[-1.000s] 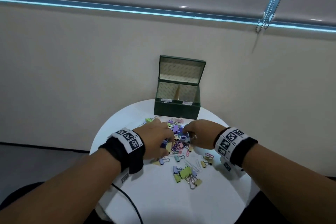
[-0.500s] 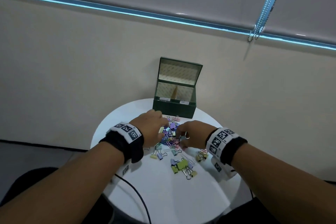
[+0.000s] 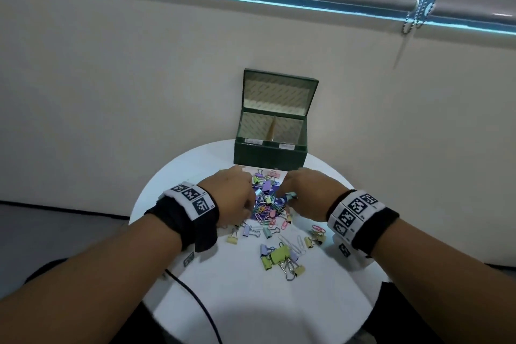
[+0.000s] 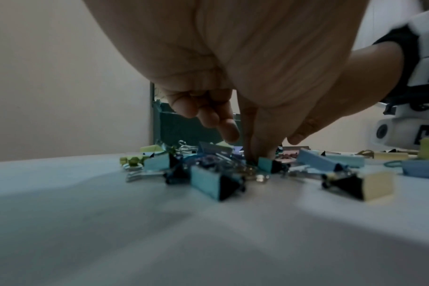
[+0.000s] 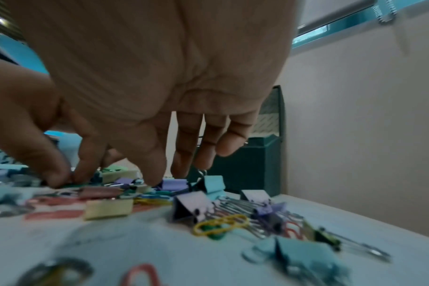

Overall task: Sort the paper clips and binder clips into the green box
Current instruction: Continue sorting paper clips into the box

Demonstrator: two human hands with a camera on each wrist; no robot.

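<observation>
Round white table [image 3: 251, 301] — the landmark. On its near part, a black cable [image 3: 195, 299] and a small cluster of binder clips [image 3: 280, 258]. At mid-table lies the main pile of paper clips [image 3: 264, 208] and binder clips. Left hand [image 3: 227, 198] reaches into the pile from the left, fingertips [image 4: 257, 147] pinched down among clips; what they grasp I cannot tell. Right hand [image 3: 305, 195] works from the right, thumb and forefinger pinching something in the pile — item unclear. Green box [image 3: 270, 152] stands at the table's far edge, lid open, divider inside.
</observation>
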